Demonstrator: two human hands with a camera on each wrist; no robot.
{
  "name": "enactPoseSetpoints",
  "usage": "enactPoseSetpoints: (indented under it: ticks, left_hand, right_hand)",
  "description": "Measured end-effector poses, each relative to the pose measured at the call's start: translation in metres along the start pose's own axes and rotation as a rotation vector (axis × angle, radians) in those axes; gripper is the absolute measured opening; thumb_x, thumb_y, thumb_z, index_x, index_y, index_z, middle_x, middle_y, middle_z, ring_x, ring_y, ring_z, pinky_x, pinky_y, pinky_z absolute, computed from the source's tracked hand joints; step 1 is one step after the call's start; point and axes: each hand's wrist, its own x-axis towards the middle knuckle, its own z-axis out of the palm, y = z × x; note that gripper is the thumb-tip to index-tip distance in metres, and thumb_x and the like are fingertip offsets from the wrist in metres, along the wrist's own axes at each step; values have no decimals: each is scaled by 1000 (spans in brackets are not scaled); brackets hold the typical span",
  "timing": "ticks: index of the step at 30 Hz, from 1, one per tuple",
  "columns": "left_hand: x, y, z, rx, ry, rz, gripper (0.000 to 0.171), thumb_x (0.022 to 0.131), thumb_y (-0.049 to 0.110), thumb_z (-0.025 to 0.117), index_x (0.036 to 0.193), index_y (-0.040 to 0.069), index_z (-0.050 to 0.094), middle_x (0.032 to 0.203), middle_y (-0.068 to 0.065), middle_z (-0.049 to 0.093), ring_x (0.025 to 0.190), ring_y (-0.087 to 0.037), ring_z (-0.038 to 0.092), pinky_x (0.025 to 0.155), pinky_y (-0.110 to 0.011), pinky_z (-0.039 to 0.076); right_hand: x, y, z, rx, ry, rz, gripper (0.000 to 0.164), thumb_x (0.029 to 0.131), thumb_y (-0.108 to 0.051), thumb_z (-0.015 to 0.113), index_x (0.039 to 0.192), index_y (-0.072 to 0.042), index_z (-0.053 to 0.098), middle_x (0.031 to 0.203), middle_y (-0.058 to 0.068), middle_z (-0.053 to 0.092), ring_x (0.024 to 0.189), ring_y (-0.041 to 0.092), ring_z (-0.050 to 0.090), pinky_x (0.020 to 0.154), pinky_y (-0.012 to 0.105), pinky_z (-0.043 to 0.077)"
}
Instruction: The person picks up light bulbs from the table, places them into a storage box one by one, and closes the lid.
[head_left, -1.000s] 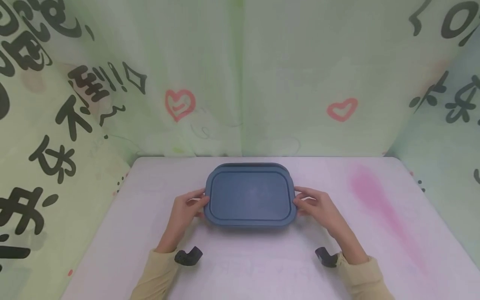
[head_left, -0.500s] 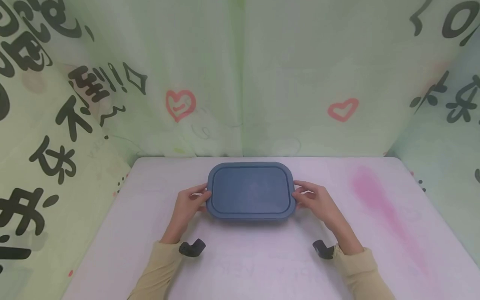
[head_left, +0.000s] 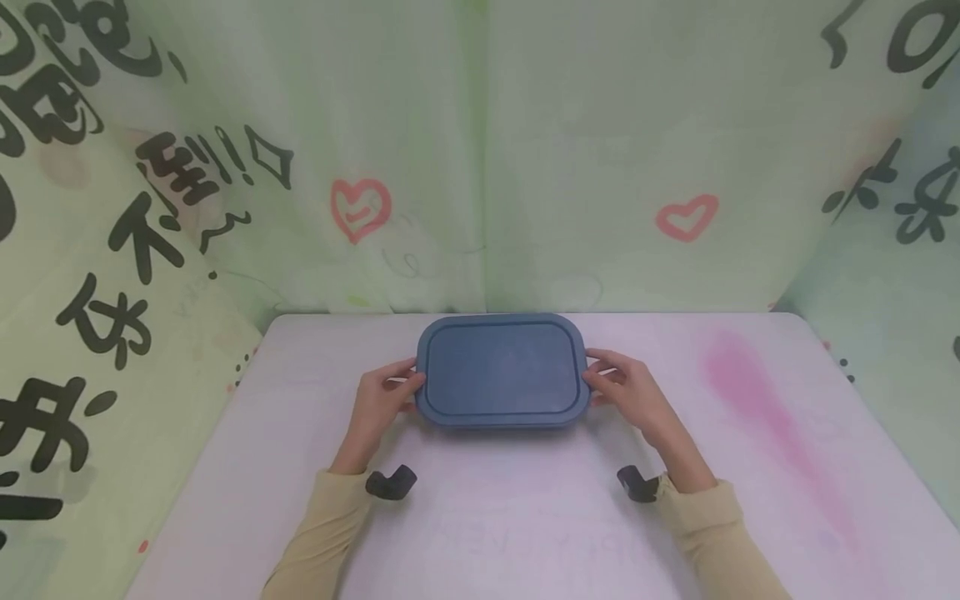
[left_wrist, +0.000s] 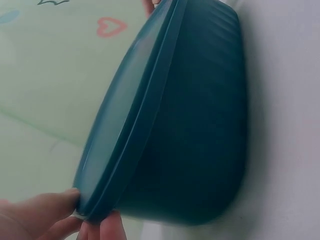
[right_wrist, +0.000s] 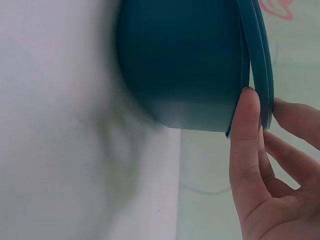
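A blue rectangular lid with rounded corners covers a deep box of the same colour, whose body shows in both wrist views. My left hand pinches the lid's left edge, the thumb on top and fingers below. At the opposite end, my right hand holds the lid between thumb and fingers. In the right wrist view a narrow gap parts the lid from the box's rim, with one fingertip at that gap. Whether the box's base touches the table cannot be told.
The white table carries a pink stain to the right. Behind it hangs a pale green curtain with hearts and black writing. Small black devices sit at both wrists.
Both hands and the lid have moved away toward the table's back edge. The dark strip of box behind the lid's far edge, visible one second ago, is now covered.
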Motion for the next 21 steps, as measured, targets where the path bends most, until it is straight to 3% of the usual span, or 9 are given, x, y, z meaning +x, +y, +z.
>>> enactPoseSetpoints:
  ticks: [7,21]
  left_hand:
    - [5,-2,1,0,3,-23,41,91,14,72,130,2,64,112,-19,67,83,-13,66,71,-39,61]
    - [13,-2,6,60,23,-24,41,92,18,71,130,5,65,109,-18,67,84,-15,63,65,-28,59]
  right_hand:
    - [5,4,1,-31,-6,35,51,99,-12,59,145,4,44,116,25,60,82,18,69,79,41,59]
    - [4,3,3,-19,-3,64,51,100,-14,59,145,4,43,119,25,58,80,15,67,78,38,60]
